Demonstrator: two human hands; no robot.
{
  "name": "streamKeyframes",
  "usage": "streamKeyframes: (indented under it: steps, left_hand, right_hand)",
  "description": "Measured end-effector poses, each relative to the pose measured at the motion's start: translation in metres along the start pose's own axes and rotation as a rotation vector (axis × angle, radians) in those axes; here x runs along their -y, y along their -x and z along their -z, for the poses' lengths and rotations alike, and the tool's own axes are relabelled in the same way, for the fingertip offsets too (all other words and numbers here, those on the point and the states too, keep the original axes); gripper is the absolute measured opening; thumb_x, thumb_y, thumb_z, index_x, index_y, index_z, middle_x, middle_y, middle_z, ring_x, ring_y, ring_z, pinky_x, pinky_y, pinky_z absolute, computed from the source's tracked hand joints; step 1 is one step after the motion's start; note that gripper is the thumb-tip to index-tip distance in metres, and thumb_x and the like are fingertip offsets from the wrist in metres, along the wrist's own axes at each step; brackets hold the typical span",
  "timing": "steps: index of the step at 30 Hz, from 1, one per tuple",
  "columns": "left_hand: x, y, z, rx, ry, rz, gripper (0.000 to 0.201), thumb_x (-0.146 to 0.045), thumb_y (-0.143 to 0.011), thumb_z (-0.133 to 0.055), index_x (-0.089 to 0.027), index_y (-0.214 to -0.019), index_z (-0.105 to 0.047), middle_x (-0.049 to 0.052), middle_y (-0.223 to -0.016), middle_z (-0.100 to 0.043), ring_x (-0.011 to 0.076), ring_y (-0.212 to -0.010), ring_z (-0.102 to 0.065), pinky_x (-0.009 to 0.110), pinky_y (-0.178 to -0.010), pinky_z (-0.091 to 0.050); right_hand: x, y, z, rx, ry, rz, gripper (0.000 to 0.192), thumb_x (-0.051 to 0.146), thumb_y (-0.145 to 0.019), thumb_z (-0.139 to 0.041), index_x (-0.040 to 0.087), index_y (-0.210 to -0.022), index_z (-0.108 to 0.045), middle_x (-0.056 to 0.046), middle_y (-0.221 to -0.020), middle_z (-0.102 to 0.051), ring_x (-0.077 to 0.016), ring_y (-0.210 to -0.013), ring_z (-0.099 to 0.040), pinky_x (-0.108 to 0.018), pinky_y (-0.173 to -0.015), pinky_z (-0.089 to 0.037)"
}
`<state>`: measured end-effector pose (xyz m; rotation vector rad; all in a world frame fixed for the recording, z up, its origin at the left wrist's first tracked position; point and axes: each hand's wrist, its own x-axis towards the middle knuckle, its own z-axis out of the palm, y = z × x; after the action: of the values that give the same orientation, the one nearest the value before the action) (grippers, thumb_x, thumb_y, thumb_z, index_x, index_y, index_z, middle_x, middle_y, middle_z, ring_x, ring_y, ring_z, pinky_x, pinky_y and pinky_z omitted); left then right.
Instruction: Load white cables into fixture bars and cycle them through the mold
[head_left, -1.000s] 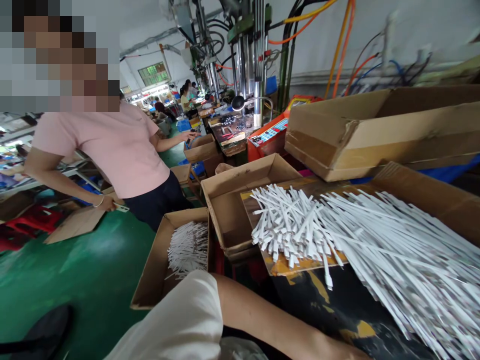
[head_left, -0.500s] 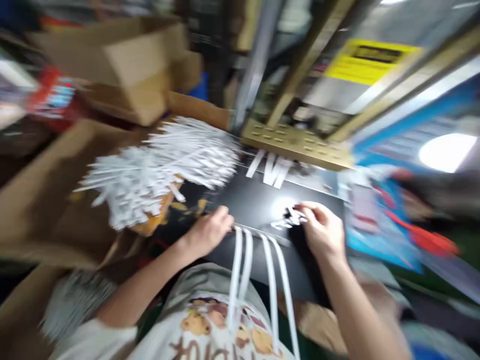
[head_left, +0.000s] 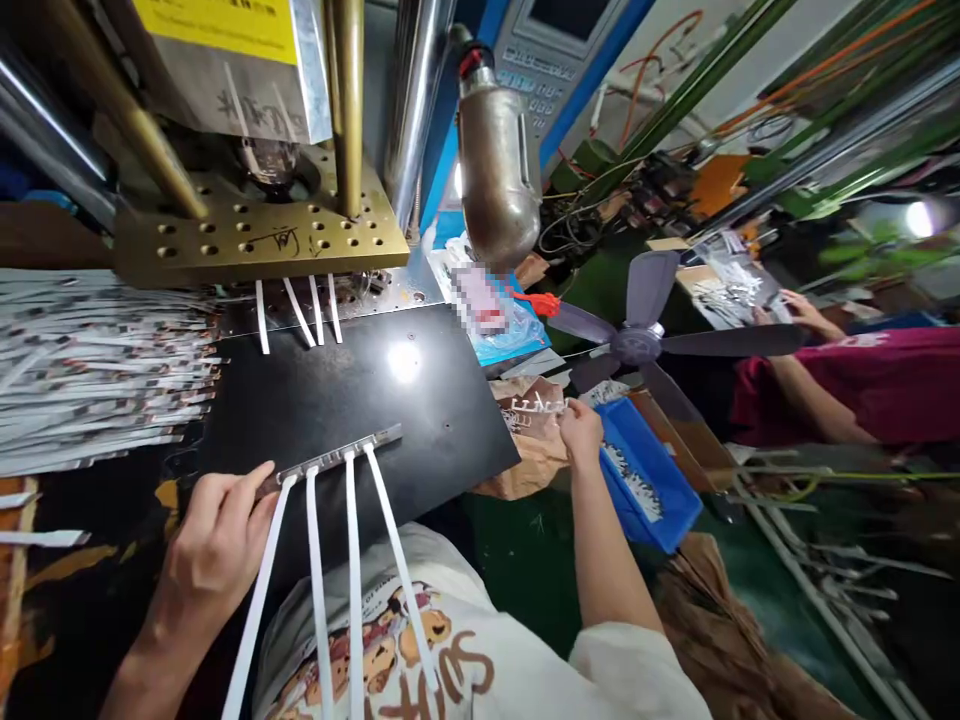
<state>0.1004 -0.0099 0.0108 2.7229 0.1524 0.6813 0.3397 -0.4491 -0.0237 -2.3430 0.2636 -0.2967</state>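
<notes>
My left hand (head_left: 225, 530) pinches the left end of a narrow metal bar (head_left: 330, 462) on the black plate (head_left: 427, 400). Several flat white strips (head_left: 315, 550) are set along this bar and hang over the plate's front edge toward my shirt. Out to the right, my right hand (head_left: 582, 432) grips a small branched white plastic sprue (head_left: 536, 404) by its end. It is held over an open brown paper bag (head_left: 517, 470); similar pieces seem to show behind it.
A brass press block (head_left: 262, 240) hangs over the plate's back, with white strips beneath it. Strips are piled at left (head_left: 97, 370). Right are a blue bin (head_left: 652, 490), a fan (head_left: 637, 340) and a co-worker's sleeve (head_left: 885, 385). A metal cylinder (head_left: 499, 170) hangs above.
My right hand has moved from above the black plate to the right, over the paper bag, carrying the sprue. My left hand is now on the bar's end. The view has swung right.
</notes>
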Motion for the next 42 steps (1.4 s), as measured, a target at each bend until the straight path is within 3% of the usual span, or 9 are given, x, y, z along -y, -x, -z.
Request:
streamKeyframes:
  steps: [4,8,11,16,21,29,36,39,42]
  left_hand:
    - [-0.007,0.004,0.010,-0.032,0.002,-0.004,0.044,-0.021,-0.092,-0.065,-0.025,-0.135,-0.059,0.006,-0.096,-0.060,0.0191,-0.079,-0.066,0.031,-0.074,-0.056]
    - [-0.016,0.001,0.019,-0.005,0.177,-0.079,0.049,-0.011,-0.094,-0.061,-0.024,-0.141,-0.053,0.006,-0.102,-0.065,0.0137,-0.082,-0.068,0.024,-0.081,-0.056]
    - [-0.023,-0.011,0.018,-0.034,0.252,-0.225,0.038,-0.011,-0.096,-0.057,-0.021,-0.133,-0.059,0.004,-0.096,-0.069,0.0149,-0.089,-0.068,0.026,-0.085,-0.055]
    - [-0.027,-0.030,0.003,-0.042,0.277,-0.247,0.020,-0.021,-0.099,-0.056,-0.022,-0.108,-0.073,0.003,-0.085,-0.067,0.0132,-0.082,-0.064,0.025,-0.079,-0.053]
    - [-0.025,-0.038,-0.004,-0.130,0.627,0.101,0.035,-0.041,-0.099,-0.054,-0.016,-0.097,-0.078,0.007,-0.082,-0.064,0.0113,-0.072,-0.062,0.021,-0.069,-0.052]
    - [-0.027,-0.039,0.006,-0.256,0.980,0.565,0.044,-0.056,-0.089,-0.066,-0.014,-0.088,-0.077,0.008,-0.086,-0.069,0.0098,-0.055,-0.060,0.022,-0.052,-0.052]
    - [0.016,-0.003,0.075,-0.537,0.777,0.897,0.036,-0.049,-0.087,-0.067,-0.013,-0.085,-0.072,0.000,-0.058,-0.060,0.0101,-0.046,-0.057,0.020,-0.048,-0.049]
    - [0.054,0.018,0.119,-0.701,0.511,1.005,0.034,-0.047,-0.084,-0.067,-0.014,-0.084,-0.070,-0.002,-0.052,-0.057,0.0110,-0.047,-0.055,0.021,-0.051,-0.048]
    - [0.091,0.034,0.153,-0.645,0.104,1.107,0.039,-0.052,-0.087,-0.055,-0.015,-0.080,-0.066,-0.001,-0.054,-0.056,0.0127,-0.048,-0.053,0.023,-0.050,-0.044]
  right_hand:
    - [0.029,0.025,-0.004,0.063,0.119,0.129,0.031,0.035,-0.085,-0.058,0.013,-0.099,-0.073,-0.018,-0.102,-0.072,-0.0323,-0.106,-0.066,-0.052,-0.103,-0.045]
    - [0.113,0.074,-0.034,0.494,-0.112,0.837,0.027,0.024,-0.095,-0.059,0.025,-0.120,-0.071,-0.010,-0.123,-0.069,-0.0234,-0.111,-0.066,-0.039,-0.098,-0.053]
    - [0.165,0.114,-0.059,0.765,-0.392,1.129,0.042,0.011,-0.096,-0.058,0.030,-0.133,-0.063,-0.008,-0.129,-0.066,-0.0218,-0.116,-0.064,-0.038,-0.096,-0.055]
    - [0.186,0.148,-0.092,0.812,-0.622,1.011,0.040,0.005,-0.093,-0.057,0.028,-0.123,-0.069,-0.007,-0.121,-0.070,-0.0236,-0.110,-0.067,-0.042,-0.096,-0.056]
    - [0.194,0.152,-0.094,0.751,-0.784,0.606,0.020,0.015,-0.095,-0.059,0.027,-0.102,-0.073,-0.005,-0.110,-0.073,-0.0265,-0.100,-0.071,-0.041,-0.088,-0.058]
    - [0.269,0.154,-0.113,0.818,-0.201,1.355,0.030,0.025,-0.104,-0.042,0.022,-0.081,-0.062,-0.004,-0.080,-0.070,-0.0165,-0.062,-0.064,-0.027,-0.057,-0.044]
    - [0.360,0.175,-0.150,1.072,0.165,1.625,0.021,0.025,-0.105,-0.048,0.020,-0.099,-0.067,-0.004,-0.090,-0.068,-0.0186,-0.078,-0.065,-0.028,-0.068,-0.041]
    - [0.399,0.180,-0.187,0.860,0.278,1.607,0.023,0.031,-0.102,-0.056,0.015,-0.117,-0.064,-0.012,-0.110,-0.065,-0.0237,-0.094,-0.063,-0.030,-0.074,-0.042]
    - [0.424,0.189,-0.219,0.688,0.322,1.643,0.046,0.042,-0.095,-0.067,0.011,-0.127,-0.058,-0.019,-0.124,-0.059,-0.0314,-0.110,-0.056,-0.035,-0.084,-0.042]
